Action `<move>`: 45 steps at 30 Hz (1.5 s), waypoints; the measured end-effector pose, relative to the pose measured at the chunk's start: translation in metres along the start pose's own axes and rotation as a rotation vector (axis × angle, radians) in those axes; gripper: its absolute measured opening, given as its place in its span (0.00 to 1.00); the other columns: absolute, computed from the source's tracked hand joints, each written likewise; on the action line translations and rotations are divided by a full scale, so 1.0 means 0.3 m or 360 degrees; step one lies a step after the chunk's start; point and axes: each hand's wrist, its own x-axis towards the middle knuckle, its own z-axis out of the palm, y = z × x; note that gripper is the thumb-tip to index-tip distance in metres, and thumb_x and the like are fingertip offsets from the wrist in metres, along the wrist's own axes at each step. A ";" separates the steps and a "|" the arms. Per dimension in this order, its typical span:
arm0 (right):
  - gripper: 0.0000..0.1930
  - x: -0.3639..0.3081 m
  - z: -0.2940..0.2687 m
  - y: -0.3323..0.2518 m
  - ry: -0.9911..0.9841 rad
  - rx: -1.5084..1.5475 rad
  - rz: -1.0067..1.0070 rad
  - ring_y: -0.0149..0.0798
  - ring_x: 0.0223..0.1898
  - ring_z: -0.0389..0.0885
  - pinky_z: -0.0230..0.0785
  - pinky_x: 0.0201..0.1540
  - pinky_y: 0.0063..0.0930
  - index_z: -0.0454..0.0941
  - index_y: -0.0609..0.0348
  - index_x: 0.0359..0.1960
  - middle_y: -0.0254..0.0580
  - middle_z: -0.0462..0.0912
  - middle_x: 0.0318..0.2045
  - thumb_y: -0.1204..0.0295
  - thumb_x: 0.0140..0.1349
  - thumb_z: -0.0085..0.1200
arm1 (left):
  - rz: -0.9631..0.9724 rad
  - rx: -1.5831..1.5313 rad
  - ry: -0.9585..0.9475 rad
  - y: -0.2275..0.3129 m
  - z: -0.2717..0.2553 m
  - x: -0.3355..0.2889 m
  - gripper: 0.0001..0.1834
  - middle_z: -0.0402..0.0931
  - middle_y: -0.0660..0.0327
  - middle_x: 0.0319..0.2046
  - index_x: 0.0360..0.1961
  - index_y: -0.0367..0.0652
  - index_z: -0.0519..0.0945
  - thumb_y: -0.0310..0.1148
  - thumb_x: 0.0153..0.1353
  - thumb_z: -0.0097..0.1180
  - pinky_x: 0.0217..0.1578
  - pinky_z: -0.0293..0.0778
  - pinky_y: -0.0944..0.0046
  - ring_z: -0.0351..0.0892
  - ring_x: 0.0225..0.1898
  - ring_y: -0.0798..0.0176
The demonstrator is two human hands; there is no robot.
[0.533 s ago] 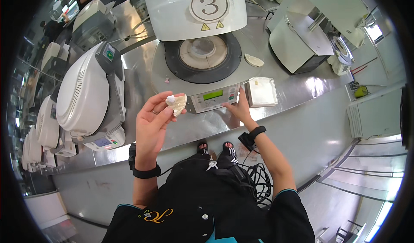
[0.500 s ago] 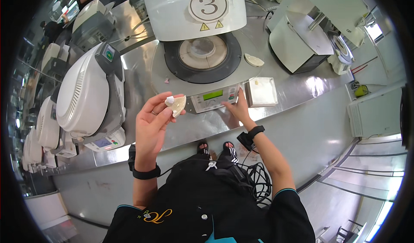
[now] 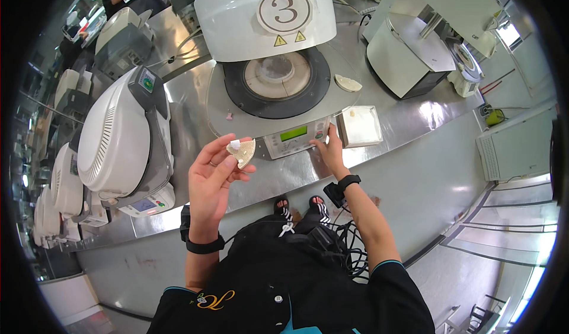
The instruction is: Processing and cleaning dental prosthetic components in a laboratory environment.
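My left hand [image 3: 207, 183] pinches a beige wedge-shaped honeycomb firing tray [image 3: 245, 155] between thumb and fingers; a small white piece [image 3: 235, 145] rests on its upper part. My right hand [image 3: 332, 155] is at the right end of a furnace control panel [image 3: 278, 148] with a green screen. Its fingers are apart, the thumb by the panel's lower edge and the fingertips by its right side. Behind the panel stands a white furnace [image 3: 231, 29] with its head raised over a round, pale firing platform [image 3: 255, 78] in a dark ring.
Another wedge tray [image 3: 348, 84] and a tiny pink piece [image 3: 229, 116] lie on the shelf around the platform. Right of the panel sits a square pale box [image 3: 361, 129] with a small yellowish piece on it. More furnaces [image 3: 121, 135] line the metal bench at left; a grey-white machine [image 3: 403, 58] stands right.
The wedge tray in my left hand has tilted slightly, showing more of its honeycomb face. My right thumb has shifted a little right along the panel. The view has moved slightly.
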 end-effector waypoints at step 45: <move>0.66 -0.079 0.145 -0.039 0.0286 -0.0557 -0.0191 0.64 0.61 0.43 0.43 0.62 0.42 0.27 0.75 0.58 0.70 0.38 0.60 0.59 0.30 0.70 | -0.0110 0.0244 -0.0110 0.016 -0.002 0.041 0.26 0.70 0.49 0.48 0.51 0.32 0.65 0.16 0.47 0.55 0.44 0.71 0.66 0.73 0.42 0.66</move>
